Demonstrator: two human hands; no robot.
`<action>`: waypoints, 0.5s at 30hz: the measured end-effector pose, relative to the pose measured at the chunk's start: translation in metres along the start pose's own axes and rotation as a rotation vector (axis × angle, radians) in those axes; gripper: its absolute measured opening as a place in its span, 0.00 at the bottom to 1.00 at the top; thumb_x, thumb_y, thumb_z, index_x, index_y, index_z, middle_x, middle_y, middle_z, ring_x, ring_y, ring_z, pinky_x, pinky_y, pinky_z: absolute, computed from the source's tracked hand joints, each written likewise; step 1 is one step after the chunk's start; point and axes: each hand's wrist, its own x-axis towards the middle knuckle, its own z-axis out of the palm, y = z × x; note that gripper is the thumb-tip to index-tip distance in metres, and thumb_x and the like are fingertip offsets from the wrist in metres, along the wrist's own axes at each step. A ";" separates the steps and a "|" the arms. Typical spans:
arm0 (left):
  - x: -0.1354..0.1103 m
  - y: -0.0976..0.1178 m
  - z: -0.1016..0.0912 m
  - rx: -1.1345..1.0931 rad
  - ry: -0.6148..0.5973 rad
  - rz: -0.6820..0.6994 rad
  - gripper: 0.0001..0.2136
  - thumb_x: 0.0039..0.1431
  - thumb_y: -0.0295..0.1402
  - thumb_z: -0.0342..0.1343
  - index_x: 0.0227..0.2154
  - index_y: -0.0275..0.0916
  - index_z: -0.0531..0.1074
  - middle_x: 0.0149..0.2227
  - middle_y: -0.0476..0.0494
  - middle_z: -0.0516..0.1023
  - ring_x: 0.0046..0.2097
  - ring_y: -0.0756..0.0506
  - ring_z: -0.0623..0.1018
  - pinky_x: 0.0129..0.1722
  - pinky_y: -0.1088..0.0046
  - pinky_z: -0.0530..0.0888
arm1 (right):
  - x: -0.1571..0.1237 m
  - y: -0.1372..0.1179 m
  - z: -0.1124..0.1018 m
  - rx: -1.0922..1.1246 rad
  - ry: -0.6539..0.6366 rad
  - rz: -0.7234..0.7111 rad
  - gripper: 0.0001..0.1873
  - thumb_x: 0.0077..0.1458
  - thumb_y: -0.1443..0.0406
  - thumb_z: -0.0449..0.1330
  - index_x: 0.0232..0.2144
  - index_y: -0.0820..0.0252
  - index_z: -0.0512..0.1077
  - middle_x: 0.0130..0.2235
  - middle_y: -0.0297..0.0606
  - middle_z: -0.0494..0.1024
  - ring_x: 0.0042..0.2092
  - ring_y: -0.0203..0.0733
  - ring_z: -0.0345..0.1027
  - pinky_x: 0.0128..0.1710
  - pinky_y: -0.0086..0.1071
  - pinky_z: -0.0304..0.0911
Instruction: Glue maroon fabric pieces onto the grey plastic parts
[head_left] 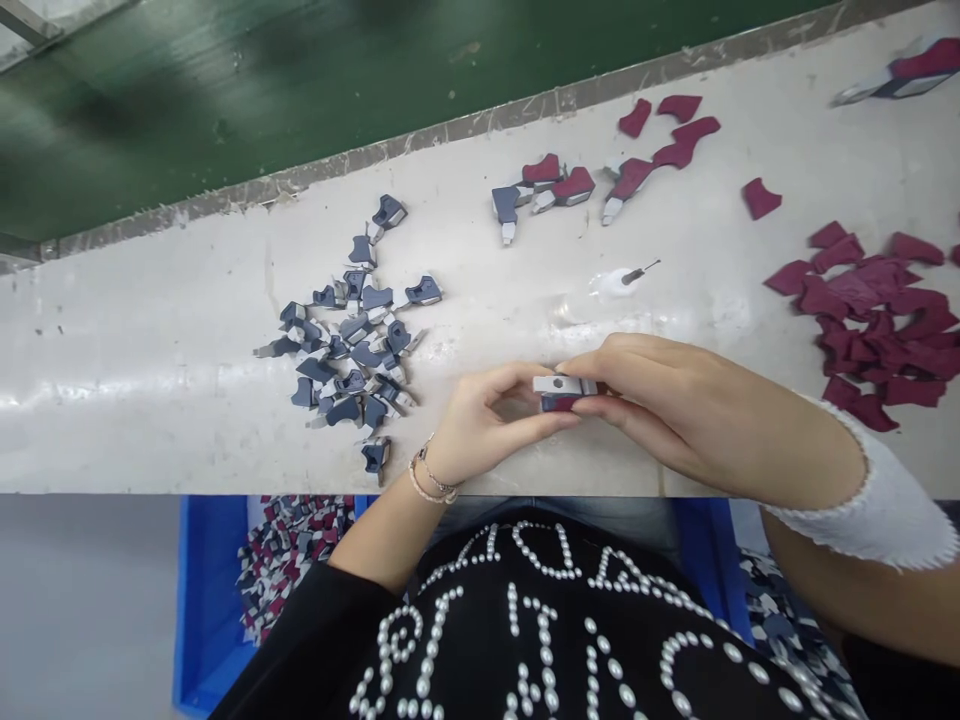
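Note:
Between my two hands, over the near part of the table, is a small plastic part (561, 388) with a grey-white strip on top, a hole in that strip and a dark red side below. My left hand (491, 415) pinches its left end between thumb and fingers. At its right end, the thumb and fingers of my right hand (660, 410) close on it too. A pile of dark blue and grey plastic parts (352, 350) lies to the left of my left hand. Dark red cover pieces (877, 310) are heaped to the right, beyond my right wrist.
A glue bottle (626, 280) with a thin dark tip, apparently, lies behind my hands. Parts with red covers (574, 187) lie farther back. Blue bins (214, 600) of parts stand below the table's front edge. A green surface (300, 90) runs along the back.

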 end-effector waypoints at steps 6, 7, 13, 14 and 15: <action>0.003 0.002 -0.001 0.186 -0.010 0.122 0.06 0.57 0.33 0.67 0.36 0.39 0.78 0.33 0.48 0.83 0.33 0.49 0.80 0.34 0.73 0.78 | -0.004 -0.001 0.008 0.024 0.029 -0.024 0.16 0.69 0.59 0.50 0.47 0.63 0.71 0.36 0.41 0.75 0.35 0.41 0.70 0.34 0.34 0.63; 0.002 0.000 -0.001 0.178 -0.016 0.139 0.06 0.57 0.32 0.66 0.37 0.38 0.78 0.34 0.47 0.83 0.34 0.48 0.81 0.35 0.73 0.78 | -0.005 0.000 0.008 0.019 0.028 -0.035 0.15 0.69 0.59 0.52 0.47 0.63 0.71 0.37 0.41 0.75 0.36 0.41 0.70 0.34 0.34 0.64; -0.004 -0.001 0.007 0.197 0.031 0.168 0.06 0.56 0.31 0.66 0.34 0.36 0.77 0.32 0.46 0.81 0.33 0.49 0.79 0.35 0.73 0.75 | -0.007 0.002 0.007 0.034 -0.003 -0.097 0.10 0.68 0.64 0.51 0.42 0.60 0.72 0.35 0.38 0.76 0.36 0.40 0.70 0.35 0.33 0.64; -0.005 0.000 0.008 0.180 0.034 0.152 0.06 0.55 0.30 0.66 0.34 0.36 0.77 0.32 0.46 0.81 0.34 0.49 0.79 0.35 0.73 0.75 | -0.007 0.002 0.005 0.054 0.000 -0.083 0.09 0.68 0.64 0.52 0.41 0.59 0.72 0.34 0.37 0.75 0.35 0.39 0.70 0.34 0.33 0.63; -0.005 0.002 0.009 0.125 0.023 0.106 0.06 0.55 0.30 0.67 0.34 0.36 0.77 0.32 0.46 0.81 0.34 0.49 0.79 0.35 0.73 0.75 | -0.007 0.002 0.004 0.092 -0.004 -0.055 0.09 0.68 0.62 0.53 0.41 0.59 0.71 0.33 0.35 0.75 0.33 0.38 0.70 0.33 0.32 0.63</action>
